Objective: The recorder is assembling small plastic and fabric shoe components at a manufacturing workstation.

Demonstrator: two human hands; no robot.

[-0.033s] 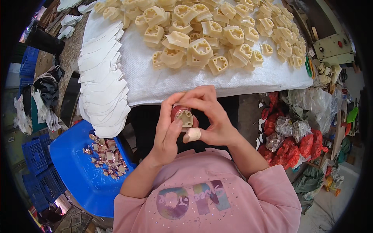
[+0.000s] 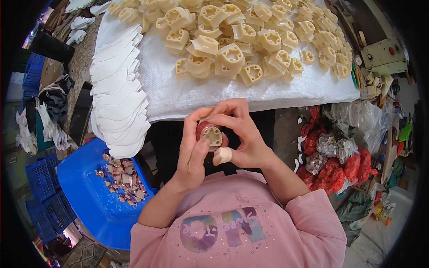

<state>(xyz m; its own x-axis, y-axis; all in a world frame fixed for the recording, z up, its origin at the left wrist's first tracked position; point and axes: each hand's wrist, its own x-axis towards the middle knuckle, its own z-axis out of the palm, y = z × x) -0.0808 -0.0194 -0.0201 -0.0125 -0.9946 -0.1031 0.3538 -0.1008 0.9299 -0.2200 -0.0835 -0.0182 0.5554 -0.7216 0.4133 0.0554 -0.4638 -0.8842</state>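
Both my hands are together in front of my chest, around one shoe heel (image 2: 212, 135) with a glossy dark red covering on its side. Its pale end face, with several holes, is turned up. My left hand (image 2: 191, 154) grips it, thumb laid against the end face and fingers wrapped behind. Over the top and far side curl the fingers of my right hand (image 2: 239, 134); its thumb, with a pale wrap on the tip, stands out below the heel. Where the right fingertips press is partly hidden. Bare cream shoe heels (image 2: 230, 60) lie heaped on the table beyond.
A white cloth (image 2: 156, 98) covers the table. Overlapping white cut pieces (image 2: 118, 98) run down its left side. At lower left a blue basin (image 2: 89, 210) holds dark red covered heels (image 2: 125, 178). Red plastic bags (image 2: 333, 174) and clear plastic (image 2: 366, 118) lie at right.
My right thumb has shifted very slightly to the right, and the fingers over the heel have moved a little. The heel stays in nearly the same place.
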